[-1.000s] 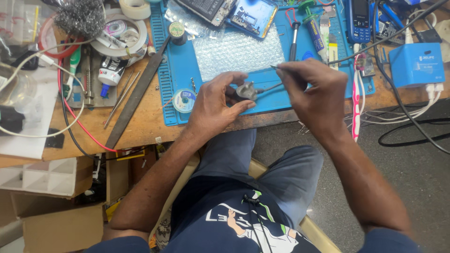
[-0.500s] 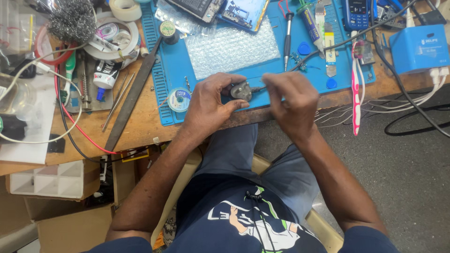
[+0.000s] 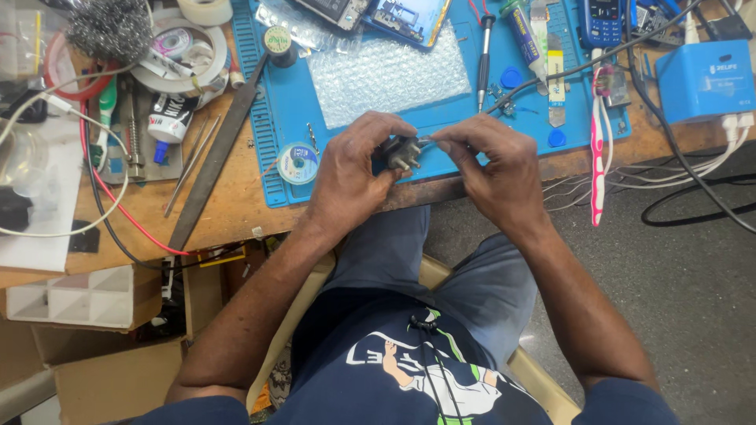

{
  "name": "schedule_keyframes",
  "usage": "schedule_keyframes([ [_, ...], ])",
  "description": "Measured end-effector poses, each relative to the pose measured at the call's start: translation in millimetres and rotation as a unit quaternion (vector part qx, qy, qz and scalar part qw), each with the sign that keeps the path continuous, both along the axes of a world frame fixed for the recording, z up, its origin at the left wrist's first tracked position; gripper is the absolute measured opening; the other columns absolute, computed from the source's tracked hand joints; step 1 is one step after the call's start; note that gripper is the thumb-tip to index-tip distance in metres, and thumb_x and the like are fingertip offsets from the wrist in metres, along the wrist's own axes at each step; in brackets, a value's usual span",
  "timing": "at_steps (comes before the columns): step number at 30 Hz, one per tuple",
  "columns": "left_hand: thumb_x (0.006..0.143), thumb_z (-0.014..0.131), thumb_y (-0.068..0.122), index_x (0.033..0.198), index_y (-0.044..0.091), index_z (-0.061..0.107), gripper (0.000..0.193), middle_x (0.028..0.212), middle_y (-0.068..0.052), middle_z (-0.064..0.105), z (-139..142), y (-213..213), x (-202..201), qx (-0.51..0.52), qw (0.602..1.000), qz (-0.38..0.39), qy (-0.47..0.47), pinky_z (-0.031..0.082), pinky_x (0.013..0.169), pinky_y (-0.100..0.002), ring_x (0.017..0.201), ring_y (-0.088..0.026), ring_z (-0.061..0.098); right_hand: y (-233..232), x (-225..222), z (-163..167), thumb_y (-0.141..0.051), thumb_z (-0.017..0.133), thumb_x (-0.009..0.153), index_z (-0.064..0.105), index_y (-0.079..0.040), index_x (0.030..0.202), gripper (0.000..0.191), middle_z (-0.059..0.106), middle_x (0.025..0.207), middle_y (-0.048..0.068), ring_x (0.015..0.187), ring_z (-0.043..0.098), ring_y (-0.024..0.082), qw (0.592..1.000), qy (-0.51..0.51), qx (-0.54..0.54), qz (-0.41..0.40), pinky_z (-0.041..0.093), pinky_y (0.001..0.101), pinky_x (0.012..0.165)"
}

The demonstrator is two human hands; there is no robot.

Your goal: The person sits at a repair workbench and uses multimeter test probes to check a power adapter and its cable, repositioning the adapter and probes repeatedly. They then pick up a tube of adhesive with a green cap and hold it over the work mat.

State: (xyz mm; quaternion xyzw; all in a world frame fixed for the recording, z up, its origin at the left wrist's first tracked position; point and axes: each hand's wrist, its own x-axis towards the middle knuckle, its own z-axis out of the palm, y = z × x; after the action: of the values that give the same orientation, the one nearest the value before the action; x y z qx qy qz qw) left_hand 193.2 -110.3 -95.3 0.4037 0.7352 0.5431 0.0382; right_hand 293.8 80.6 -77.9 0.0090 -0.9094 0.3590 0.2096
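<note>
My left hand (image 3: pixel 354 169) grips a small black plug-like part with metal pins (image 3: pixel 404 153) over the front edge of the blue work mat (image 3: pixel 291 102). My right hand (image 3: pixel 492 165) pinches a thin metal tool (image 3: pixel 425 142) whose tip touches the black part. Both hands meet just above the wooden bench edge. The tool's shaft is mostly hidden by my right fingers.
A bubble-wrap sheet (image 3: pixel 390 75), a small solder spool (image 3: pixel 298 163), a long flat file (image 3: pixel 216 153), tape rolls (image 3: pixel 177 51), steel wool (image 3: pixel 110 27), a pink toothbrush (image 3: pixel 598 149), a blue box (image 3: pixel 705 79), a keypad phone (image 3: pixel 602 20) and cables lie on the bench. Cardboard boxes (image 3: pixel 94 346) stand below.
My hands came closer together and shifted slightly toward the bench edge. The tool tip in my right hand moved in to the black part.
</note>
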Motion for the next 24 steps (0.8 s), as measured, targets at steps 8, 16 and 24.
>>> schedule_keyframes([
  [8,0.075,0.082,-0.006,0.117,0.006,0.067,0.046,0.12,-0.009,0.07,-5.7,0.3,-1.2,0.006,1.0,-0.013,0.004,0.061,0.095,-0.034,0.113,-0.025,0.072,11.4,-4.4,4.3,-0.001,0.072,0.097,0.073,-0.005,0.107,0.01,0.07,0.103,0.01,0.097,0.065,0.029,0.981,0.054,0.17,0.072,0.053,0.0425,0.085],
  [16,0.076,0.079,-0.009,0.118,0.004,0.068,0.045,0.122,-0.011,0.07,-6.9,-0.3,-1.4,0.002,1.0,-0.021,0.023,0.06,0.1,-0.034,0.117,-0.027,0.07,16.0,-12.6,4.6,-0.006,0.073,0.095,0.076,-0.01,0.106,0.011,0.071,0.101,0.005,0.094,0.065,0.023,0.934,0.105,0.319,0.12,0.052,0.0403,0.081],
  [24,0.075,0.078,-0.01,0.117,0.003,0.069,0.045,0.123,-0.011,0.07,-7.0,-0.5,-1.9,0.004,0.999,-0.022,0.025,0.058,0.102,-0.036,0.118,-0.028,0.07,21.8,-14.4,11.3,-0.006,0.073,0.092,0.076,-0.009,0.106,0.015,0.072,0.1,0.004,0.093,0.065,0.023,0.929,0.102,0.326,0.141,0.052,0.0387,0.081],
])
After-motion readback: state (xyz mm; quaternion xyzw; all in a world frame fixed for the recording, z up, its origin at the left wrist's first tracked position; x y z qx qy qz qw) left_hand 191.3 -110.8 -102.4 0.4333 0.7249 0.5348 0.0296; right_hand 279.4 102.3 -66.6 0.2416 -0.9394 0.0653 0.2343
